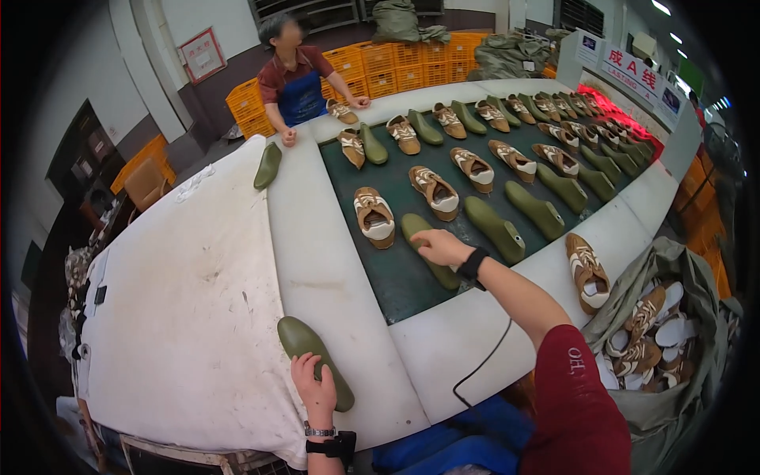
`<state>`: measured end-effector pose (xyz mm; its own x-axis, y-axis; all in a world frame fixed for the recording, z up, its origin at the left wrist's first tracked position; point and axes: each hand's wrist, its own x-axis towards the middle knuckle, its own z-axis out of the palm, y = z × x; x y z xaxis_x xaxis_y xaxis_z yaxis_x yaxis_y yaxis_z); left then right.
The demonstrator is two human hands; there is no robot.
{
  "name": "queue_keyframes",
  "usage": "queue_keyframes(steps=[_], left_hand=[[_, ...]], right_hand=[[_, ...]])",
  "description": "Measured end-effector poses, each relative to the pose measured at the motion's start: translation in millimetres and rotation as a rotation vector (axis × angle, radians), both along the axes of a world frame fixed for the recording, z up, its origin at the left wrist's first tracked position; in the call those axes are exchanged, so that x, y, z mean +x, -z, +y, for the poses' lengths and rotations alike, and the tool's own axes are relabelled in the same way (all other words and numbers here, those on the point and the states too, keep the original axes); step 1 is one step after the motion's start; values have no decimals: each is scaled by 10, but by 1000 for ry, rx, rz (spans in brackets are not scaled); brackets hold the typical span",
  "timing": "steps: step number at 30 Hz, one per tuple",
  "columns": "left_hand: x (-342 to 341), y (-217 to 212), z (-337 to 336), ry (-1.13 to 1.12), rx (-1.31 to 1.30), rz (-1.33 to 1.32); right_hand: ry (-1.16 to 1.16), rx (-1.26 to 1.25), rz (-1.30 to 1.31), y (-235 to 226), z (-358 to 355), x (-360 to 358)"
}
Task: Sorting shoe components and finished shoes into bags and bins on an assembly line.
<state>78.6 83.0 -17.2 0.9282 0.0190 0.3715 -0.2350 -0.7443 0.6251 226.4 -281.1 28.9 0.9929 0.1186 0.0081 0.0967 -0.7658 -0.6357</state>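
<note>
My left hand [315,386] rests its fingers, slightly apart, on a green shoe last [305,339] lying on the white table edge beside the cloth. My right hand [443,247] reaches over the dark green conveyor belt [404,297], its fingers bent over the side of another green shoe last [416,226]. That last lies on the belt, partly hidden by the hand. Just left of it stands a brown and white sneaker [374,218], and a second sneaker [434,192] is behind. On its right lies one more green last [495,229].
Rows of sneakers and lasts fill the belt toward a red-lit machine opening [621,107]. A single sneaker [586,273] sits on the right border, near a grey sack [701,317] of shoes. White cloth [182,293] covers the left table. Across stands a person [297,87] in a blue apron.
</note>
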Motion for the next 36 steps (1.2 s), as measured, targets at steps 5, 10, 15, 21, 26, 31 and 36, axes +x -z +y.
queue_keyframes(steps=[5, 10, 15, 21, 26, 31, 36], left_hand=[[29, 98, 40, 11, -1, -12], [27, 82, 60, 27, -22, -7], [52, 89, 53, 58, -33, -15], [75, 94, 60, 40, -30, -1], [57, 71, 97, 48, -33, 13], [53, 53, 89, 25, -29, 26], [39, 47, 64, 13, -27, 40]], right_hand=[[157, -27, -64, -221, -992, -1062], [482, -577, 259, -129, -2249, -2262], [709, -741, 461, 125, -2507, -3057], [634, -639, 285, -99, -2203, -2990], [391, -436, 26, -881, -1378, -2601], [120, -415, 98, -772, -1127, -1587], [154, -468, 113, -418, -1157, -323]])
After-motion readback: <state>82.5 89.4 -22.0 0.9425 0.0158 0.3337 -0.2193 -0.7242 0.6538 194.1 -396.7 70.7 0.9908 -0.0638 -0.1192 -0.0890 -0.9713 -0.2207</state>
